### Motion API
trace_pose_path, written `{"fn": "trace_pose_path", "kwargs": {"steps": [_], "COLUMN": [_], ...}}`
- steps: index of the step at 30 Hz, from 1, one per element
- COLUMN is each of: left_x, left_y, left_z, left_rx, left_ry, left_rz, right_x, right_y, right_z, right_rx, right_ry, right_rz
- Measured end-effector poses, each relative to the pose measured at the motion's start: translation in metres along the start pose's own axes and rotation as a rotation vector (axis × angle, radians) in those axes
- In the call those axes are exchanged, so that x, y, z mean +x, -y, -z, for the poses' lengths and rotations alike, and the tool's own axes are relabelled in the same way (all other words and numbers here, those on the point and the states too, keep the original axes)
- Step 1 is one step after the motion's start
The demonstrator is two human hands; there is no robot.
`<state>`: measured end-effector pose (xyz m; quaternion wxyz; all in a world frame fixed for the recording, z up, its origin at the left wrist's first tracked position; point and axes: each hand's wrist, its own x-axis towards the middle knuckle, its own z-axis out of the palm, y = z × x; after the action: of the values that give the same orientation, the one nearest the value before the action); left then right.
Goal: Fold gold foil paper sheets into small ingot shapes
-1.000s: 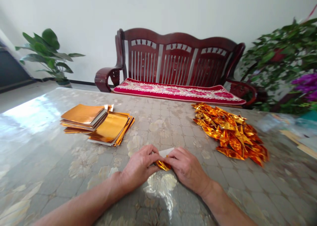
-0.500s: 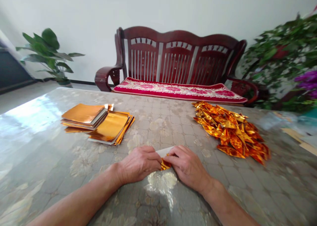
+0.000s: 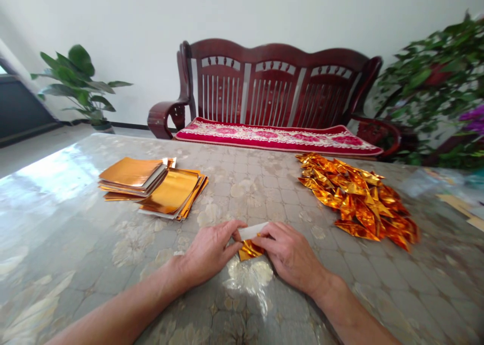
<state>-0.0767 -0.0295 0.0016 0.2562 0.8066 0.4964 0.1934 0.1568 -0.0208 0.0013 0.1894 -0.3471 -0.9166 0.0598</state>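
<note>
Head view: on the left, two overlapping stacks of gold sheets (image 3: 172,189) sit near the far edge of the bench (image 3: 264,179). My left hand (image 3: 212,248) pinches one end of a foil sheet (image 3: 250,250) at the bench's near middle. Its white band (image 3: 253,231) runs lengthwise left to right, right end angled slightly away from me; gold shows on the side toward me. My right hand (image 3: 291,252) grips the other end. Patterned bench surface stretches from there to a pile of folded gold pieces (image 3: 355,197).
</note>
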Motion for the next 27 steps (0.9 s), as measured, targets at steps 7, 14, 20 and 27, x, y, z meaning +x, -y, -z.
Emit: {"fn": "trace_pose_path", "kwargs": {"steps": [7, 14, 20, 27], "left_x": [0.007, 0.007, 0.003, 0.002], "left_y": [-0.006, -0.011, -0.011, 0.004], "left_z": [-0.004, -0.005, -0.005, 0.009], "left_rx": [0.018, 0.1, 0.127, 0.097], "left_ry": [0.025, 0.05, -0.028, 0.048], "left_rz": [0.121, 0.166, 0.094, -0.239], "right_x": [0.001, 0.001, 0.0, -0.001], "right_y": [0.0, 0.003, 0.004, 0.004], "right_z": [0.0, 0.004, 0.01, 0.009], "right_rx": [0.004, 0.0, -0.012, -0.044], "right_ry": [0.008, 0.024, 0.106, 0.119], "right_rz": [0.001, -0.004, 0.037, 0.055]}}
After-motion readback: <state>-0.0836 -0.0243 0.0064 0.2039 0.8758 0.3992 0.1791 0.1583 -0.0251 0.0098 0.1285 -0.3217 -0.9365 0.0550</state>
